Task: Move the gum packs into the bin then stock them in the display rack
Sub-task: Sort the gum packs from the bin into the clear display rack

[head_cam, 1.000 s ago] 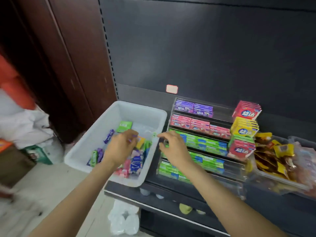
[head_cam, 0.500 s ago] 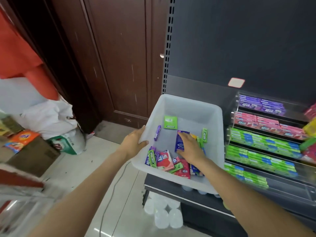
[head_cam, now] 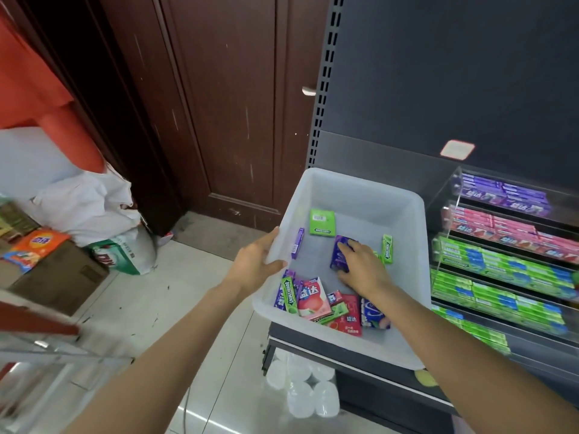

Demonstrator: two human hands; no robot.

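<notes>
Inside bin (head_cam: 360, 189): loose gum packs (head_cam: 310, 297).

Left hand (head_cam: 255, 261) grips bin rim (head_cam: 275, 245); right hand (head_cam: 363, 266) palm-down, fingers curled on purple pack (head_cam: 340, 253).

The bin (head_cam: 344, 189) is translucent white plastic, matt. The gum packs (head_cam: 313, 297) look like glossy printed wrappers. The display rack (head_cam: 451, 214) is clear, shiny acrylic. The door (head_cam: 225, 104) is dark, scuffed wood. The floor (head_cam: 175, 296) is glossy tile.
</notes>
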